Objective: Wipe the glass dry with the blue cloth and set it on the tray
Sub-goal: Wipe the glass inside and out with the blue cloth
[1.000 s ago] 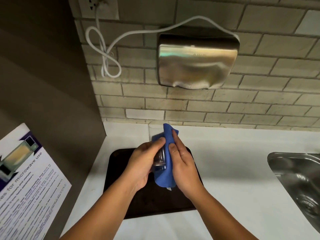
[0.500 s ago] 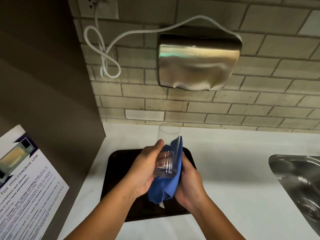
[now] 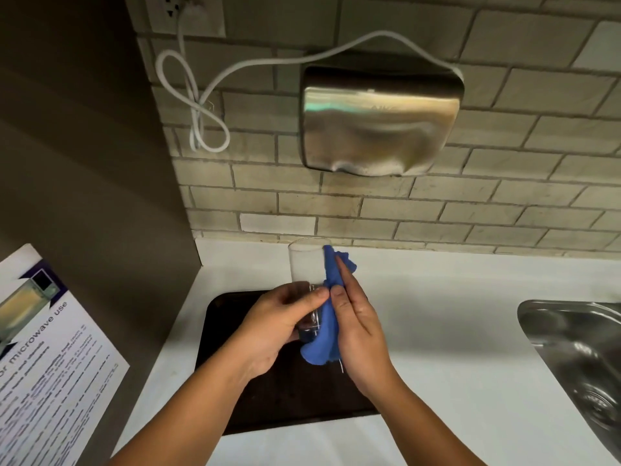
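A clear drinking glass (image 3: 306, 264) is held upright above the dark tray (image 3: 289, 398), its rim toward the wall. My left hand (image 3: 279, 327) grips its lower part with thumb and fingers around the base. My right hand (image 3: 359, 327) lies flat along the glass's right side and presses the blue cloth (image 3: 327, 317) against it. The cloth runs from the rim down past the base, where a bunched end hangs. The glass base is partly hidden by my left fingers.
The tray lies on a white counter (image 3: 453, 331). A steel sink (image 3: 578, 358) is at the right edge. A metal hand dryer (image 3: 379, 126) with a white cord hangs on the brick wall. A dark cabinet side with a microwave notice (image 3: 43, 364) stands at left.
My right hand has slid the cloth up the glass's right side to the rim, after being lower and cupped under the base. The left hand keeps its grip.
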